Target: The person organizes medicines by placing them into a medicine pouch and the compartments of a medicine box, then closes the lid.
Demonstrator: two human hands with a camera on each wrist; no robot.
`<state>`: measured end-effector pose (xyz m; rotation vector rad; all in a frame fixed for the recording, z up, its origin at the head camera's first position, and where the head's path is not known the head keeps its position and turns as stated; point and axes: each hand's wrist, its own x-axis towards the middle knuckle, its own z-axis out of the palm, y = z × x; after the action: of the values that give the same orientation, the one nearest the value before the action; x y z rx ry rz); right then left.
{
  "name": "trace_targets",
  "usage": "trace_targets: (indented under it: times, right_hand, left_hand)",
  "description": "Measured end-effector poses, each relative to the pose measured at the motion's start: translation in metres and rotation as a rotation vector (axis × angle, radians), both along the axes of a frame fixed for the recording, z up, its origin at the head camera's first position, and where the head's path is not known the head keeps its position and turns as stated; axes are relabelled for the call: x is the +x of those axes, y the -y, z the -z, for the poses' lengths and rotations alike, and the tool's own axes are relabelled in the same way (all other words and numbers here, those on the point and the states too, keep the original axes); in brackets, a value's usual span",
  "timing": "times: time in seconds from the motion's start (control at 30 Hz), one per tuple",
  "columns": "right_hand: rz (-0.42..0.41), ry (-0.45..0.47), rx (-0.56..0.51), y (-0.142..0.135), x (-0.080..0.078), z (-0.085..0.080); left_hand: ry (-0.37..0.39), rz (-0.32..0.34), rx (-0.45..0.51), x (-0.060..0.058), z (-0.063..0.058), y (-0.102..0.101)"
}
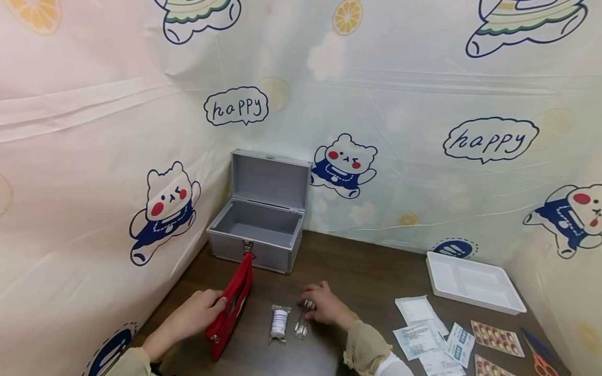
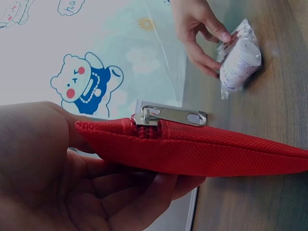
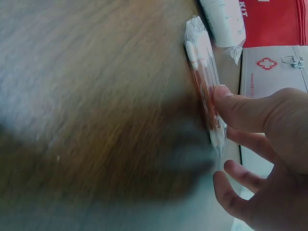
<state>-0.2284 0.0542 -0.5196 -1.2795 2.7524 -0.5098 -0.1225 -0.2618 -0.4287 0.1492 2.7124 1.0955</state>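
My left hand [image 1: 199, 312] grips a red zippered pouch [image 1: 229, 308] by its side and holds it upright on edge. Its metal zipper pull [image 2: 179, 116] shows close up in the left wrist view. With thumb and fingers, my right hand [image 1: 325, 305] pinches a clear packet of cotton swabs [image 3: 204, 82], whose white tips and brownish middles show through the film. Between pouch and swabs lies a wrapped bandage roll [image 1: 279, 322]. In the right wrist view, white letters mark the red pouch [image 3: 274, 29] beyond the roll.
Behind the pouch stands a silver case [image 1: 256, 254], lid raised. A white divided tray [image 1: 475, 284] sits at the right back. Nearer are paper packets [image 1: 416, 339], pill blister packs [image 1: 497, 338] and orange-handled scissors [image 1: 543, 363]. Printed cloth walls [image 1: 395, 198] border the table.
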Motion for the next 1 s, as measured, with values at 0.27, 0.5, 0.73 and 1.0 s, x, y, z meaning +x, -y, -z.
trace_targets:
  times: [0.27, 0.5, 0.73, 1.0]
  right_hand:
    - [0.076, 0.064, -0.014, -0.010, 0.000, 0.000]
    - [0.039, 0.083, 0.022, -0.019, 0.001, -0.003]
    - [-0.003, 0.206, 0.000, -0.032, 0.002, 0.001]
    - [-0.010, 0.217, -0.075, -0.051, -0.004, 0.002]
  left_hand:
    - [0.021, 0.011, 0.004, -0.002, 0.000, 0.000]
    - [0.034, 0.016, 0.013, -0.003, -0.001, -0.001]
    - [0.012, 0.031, 0.004, -0.002, 0.000, 0.001]
    - [0.019, 0.066, 0.018, -0.002, 0.002, 0.002]
